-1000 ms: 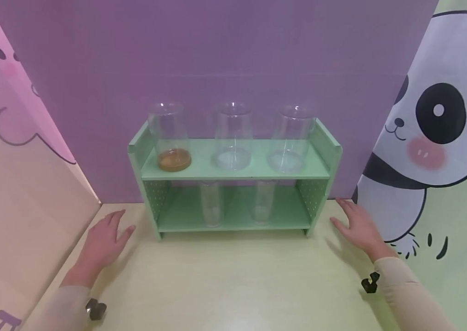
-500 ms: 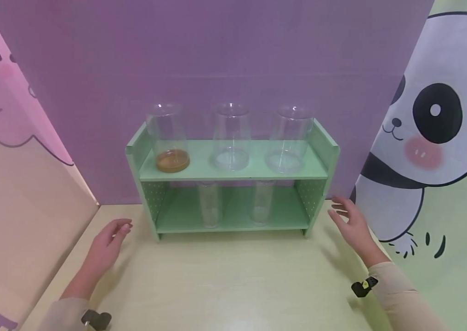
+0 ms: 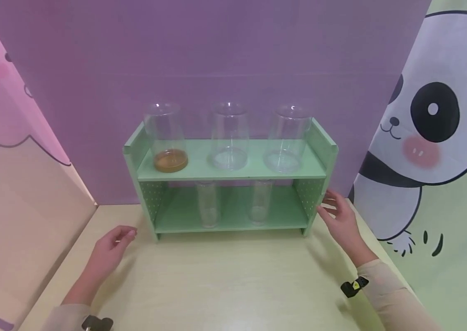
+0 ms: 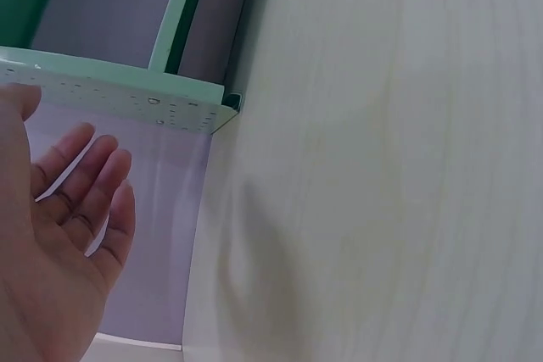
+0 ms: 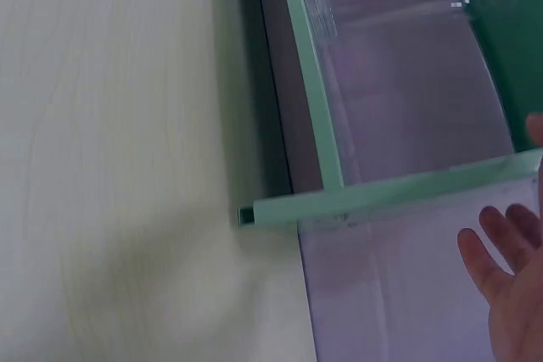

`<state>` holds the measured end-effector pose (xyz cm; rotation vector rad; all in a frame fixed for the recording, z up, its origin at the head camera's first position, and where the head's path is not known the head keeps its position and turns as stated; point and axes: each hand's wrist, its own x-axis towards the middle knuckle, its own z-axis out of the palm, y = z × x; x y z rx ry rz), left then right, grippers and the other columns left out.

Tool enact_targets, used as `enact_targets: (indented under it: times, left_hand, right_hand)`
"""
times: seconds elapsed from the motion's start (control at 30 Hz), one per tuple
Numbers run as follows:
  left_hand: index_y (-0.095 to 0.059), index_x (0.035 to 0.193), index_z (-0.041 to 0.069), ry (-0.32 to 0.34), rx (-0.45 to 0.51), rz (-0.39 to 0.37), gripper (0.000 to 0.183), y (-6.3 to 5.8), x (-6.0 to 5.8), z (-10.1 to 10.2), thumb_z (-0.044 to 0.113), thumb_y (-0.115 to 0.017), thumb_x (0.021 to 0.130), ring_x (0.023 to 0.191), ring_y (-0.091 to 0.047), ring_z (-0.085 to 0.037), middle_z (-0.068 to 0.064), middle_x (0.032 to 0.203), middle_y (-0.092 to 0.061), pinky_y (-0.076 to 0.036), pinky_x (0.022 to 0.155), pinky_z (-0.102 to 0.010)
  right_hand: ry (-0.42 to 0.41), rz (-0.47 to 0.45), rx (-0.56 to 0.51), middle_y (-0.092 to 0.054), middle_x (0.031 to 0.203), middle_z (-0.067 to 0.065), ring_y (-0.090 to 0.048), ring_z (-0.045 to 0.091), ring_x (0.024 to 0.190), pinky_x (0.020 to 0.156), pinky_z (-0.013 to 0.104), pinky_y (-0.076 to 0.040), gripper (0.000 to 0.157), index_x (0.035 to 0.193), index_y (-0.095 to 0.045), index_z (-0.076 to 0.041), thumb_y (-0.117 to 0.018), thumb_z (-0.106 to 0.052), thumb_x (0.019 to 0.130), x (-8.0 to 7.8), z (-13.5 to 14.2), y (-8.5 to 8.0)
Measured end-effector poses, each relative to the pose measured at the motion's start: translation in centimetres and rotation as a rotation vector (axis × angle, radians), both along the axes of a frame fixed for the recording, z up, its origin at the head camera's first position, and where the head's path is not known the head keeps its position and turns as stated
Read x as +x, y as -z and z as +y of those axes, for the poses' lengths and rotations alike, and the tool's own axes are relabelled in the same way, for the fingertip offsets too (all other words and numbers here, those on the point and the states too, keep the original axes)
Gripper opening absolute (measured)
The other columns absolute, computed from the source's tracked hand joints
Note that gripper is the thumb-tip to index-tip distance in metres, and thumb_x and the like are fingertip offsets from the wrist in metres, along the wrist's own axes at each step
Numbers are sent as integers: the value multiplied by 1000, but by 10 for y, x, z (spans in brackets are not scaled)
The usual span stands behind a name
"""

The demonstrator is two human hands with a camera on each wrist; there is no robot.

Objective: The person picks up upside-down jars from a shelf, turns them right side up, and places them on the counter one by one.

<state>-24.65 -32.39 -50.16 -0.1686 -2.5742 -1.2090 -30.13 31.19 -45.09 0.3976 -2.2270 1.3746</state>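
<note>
A light green two-tier shelf [image 3: 237,178] stands at the back of the table. On its upper board are three clear glass cups: the left glass [image 3: 163,128] has brown at its bottom, while the middle glass [image 3: 229,133] and right glass [image 3: 287,135] look colourless. Two narrower clear glasses stand below, a left one [image 3: 207,204] and a right one [image 3: 260,202]. My right hand [image 3: 343,225] is beside the shelf's right panel, fingers loosely bent; whether it touches is unclear. My left hand [image 3: 107,253], relaxed and holding nothing, is left of the shelf, apart from its side panel [image 4: 127,95].
A pale wooden table [image 3: 233,285] stretches in front of the shelf. Behind it rises a purple wall [image 3: 233,46]. A pink side panel [image 3: 22,197] bounds the left, and a panda-printed panel [image 3: 465,207] bounds the right.
My right hand has moved left, up to the shelf's right side. My left hand has shifted slightly, and its fingers are more bent than before. The shelf and glasses keep their arrangement.
</note>
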Motion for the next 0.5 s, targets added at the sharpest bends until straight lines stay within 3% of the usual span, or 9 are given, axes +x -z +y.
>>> enact_targets:
  times: [0.33,0.5]
  left_hand:
    - [-72,130,-1,5,26,3,35,0,3,6,29,-59,117,99,-62,10,-21,122,-76,-59,78,-23]
    - [-72,130,-1,12,24,-6,34,-5,7,11,28,-60,117,101,-64,3,-21,123,-76,-60,80,-24]
  right_hand:
    - [93,24,-6,-66,135,23,-68,15,119,83,9,-58,58,158,-54,-6,-73,2,104,-2,-15,1]
    - [152,56,16,-69,133,21,-68,9,114,80,7,-57,55,157,-56,-7,-72,1,105,-3,-18,2]
